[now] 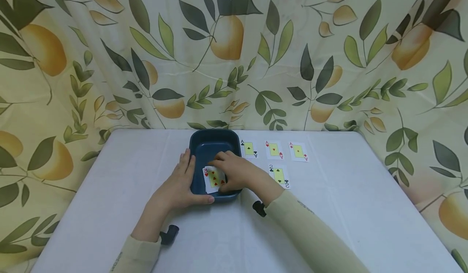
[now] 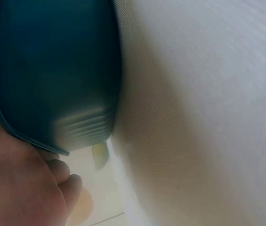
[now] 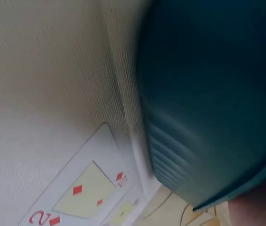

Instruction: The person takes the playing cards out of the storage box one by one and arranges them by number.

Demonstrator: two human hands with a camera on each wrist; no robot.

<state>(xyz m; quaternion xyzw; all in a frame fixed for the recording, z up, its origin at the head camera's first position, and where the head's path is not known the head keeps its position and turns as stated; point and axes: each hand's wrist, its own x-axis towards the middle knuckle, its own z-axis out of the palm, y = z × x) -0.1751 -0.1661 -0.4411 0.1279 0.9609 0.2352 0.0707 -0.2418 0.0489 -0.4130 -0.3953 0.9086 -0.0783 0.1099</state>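
Note:
A dark blue tray (image 1: pixel 213 138) with raised walls stands on the table. Inside it lies a small pile of playing cards (image 1: pixel 213 178), with a three of hearts on top. My right hand (image 1: pixel 234 169) reaches over the right wall and pinches the pile, fingers at its far edge and thumb near its lower right corner. The left hand (image 1: pixel 179 183) rests against the tray's left side, its fingers straight along the wall and its thumb stretched along the near rim. In the left wrist view, the palm (image 2: pixel 24 183) lies against the tray's rim.
To the tray's right lie an ace of clubs (image 1: pixel 249 149), an ace of hearts (image 1: pixel 274 150) and an ace of diamonds (image 1: pixel 298 151). A two of clubs (image 1: pixel 279 176) is nearer me. The right wrist view shows a two of diamonds (image 3: pixel 83 188) beside the tray. A patterned curtain (image 1: pixel 234 82) hangs behind.

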